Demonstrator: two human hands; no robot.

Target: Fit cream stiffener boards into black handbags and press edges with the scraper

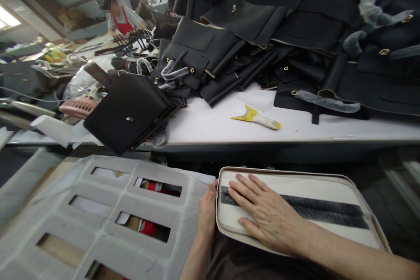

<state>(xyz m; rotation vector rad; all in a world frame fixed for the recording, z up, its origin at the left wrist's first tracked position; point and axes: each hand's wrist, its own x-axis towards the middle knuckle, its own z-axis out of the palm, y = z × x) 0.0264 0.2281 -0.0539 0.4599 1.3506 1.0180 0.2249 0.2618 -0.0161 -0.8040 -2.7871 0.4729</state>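
Note:
A cream, round-cornered bag piece (331,190) with a raised rim and two dark stripes lies over my lap, at the lower right. My right hand (262,212) rests flat on its cream face, fingers spread. At its left end, my left hand (207,210) grips the rim, the fingertips partly hidden behind the edge. Left of that hand is a grey cloth-covered board (126,183) with several rectangular openings, red and brown things showing through some of them.
On the white table (203,122) ahead lie a yellow-ended scraper (257,118) and a large heap of black bags (308,17) with plastic-wrapped handles. One black bag (127,111) overhangs the front edge. A pink fan (78,107) is at left. Several people work further back.

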